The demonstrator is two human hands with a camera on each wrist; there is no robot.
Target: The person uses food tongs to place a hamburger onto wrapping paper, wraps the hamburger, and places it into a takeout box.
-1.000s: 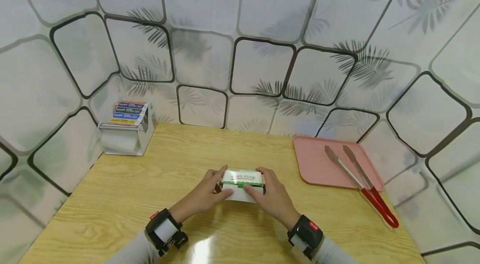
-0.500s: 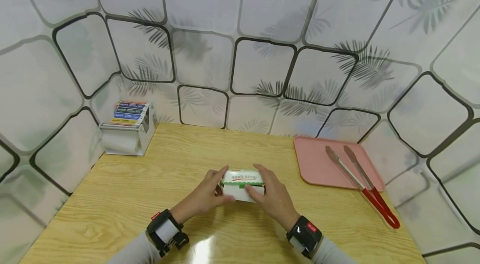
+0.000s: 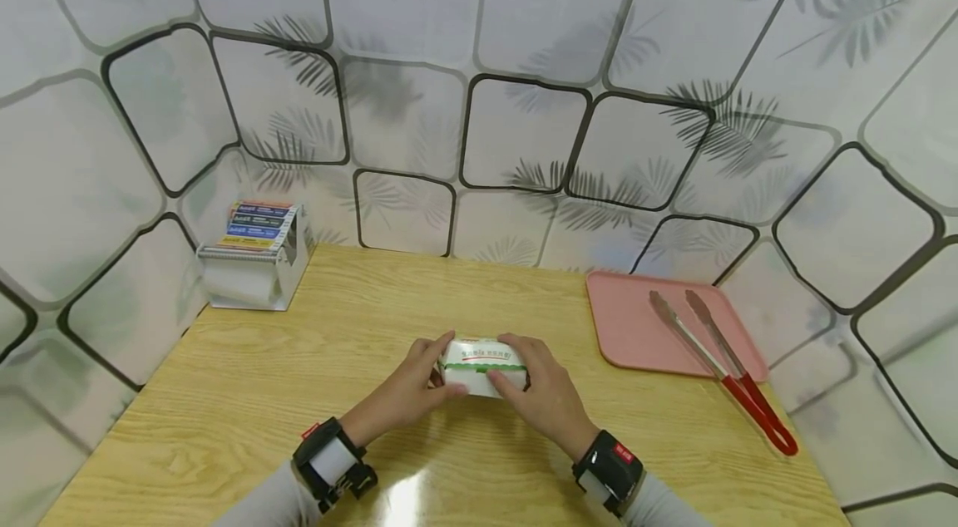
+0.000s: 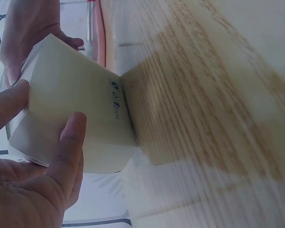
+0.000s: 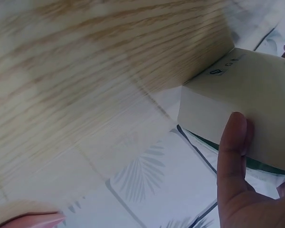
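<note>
A small white paper food box [image 3: 482, 377] with printed lettering and a green wavy edge on its lid is held at the middle of the table. My left hand [image 3: 410, 381] grips its left side, thumb along the front and forefinger at the top edge. On the other side, my right hand [image 3: 550, 394] holds the box, its thumb pressing by the green tab at the front. In the left wrist view the plain underside of the box [image 4: 80, 99] faces the camera, tilted, one edge down at the wooden table. The box's inside is hidden.
At the back right lies a pink tray [image 3: 621, 327], with metal tongs [image 3: 737, 381] across it, their red handles over the tray's edge. A white rack [image 3: 293, 261] at the back left holds a paper roll [image 3: 239, 282] and several coloured boxes [image 3: 258, 226]. Patterned walls enclose the table.
The box's lid has come down at the front, and the gap under its green edge has narrowed. My right fingers have slid slightly left over the top. My left hand stays nearly still.
</note>
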